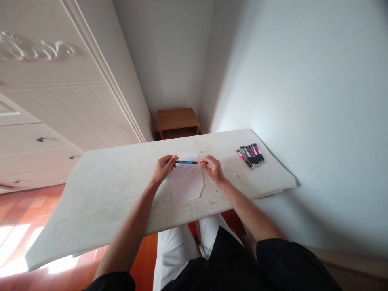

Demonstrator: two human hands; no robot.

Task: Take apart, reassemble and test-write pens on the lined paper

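A blue and black pen (pixel 187 162) is held level between my two hands, above a sheet of paper. My left hand (pixel 165 166) pinches its left end between thumb and fingers. At the other end, the fingertips of my right hand (pixel 212 167) are closed on the dark tip part. Beneath lies the torn-edged paper (pixel 188 188), with some faint scribbles near its upper part. To the right, a row of several pens (pixel 253 155) in pink, green, black and purple lies side by side, one pink pen slightly angled at the left.
The white tabletop (pixel 115 190) has stains and small dark bits near the paper. A wall (pixel 318 101) borders its right end. A small wooden stand (pixel 178 118) is behind the table, and a white cabinet (pixel 60 109) rises at the left.
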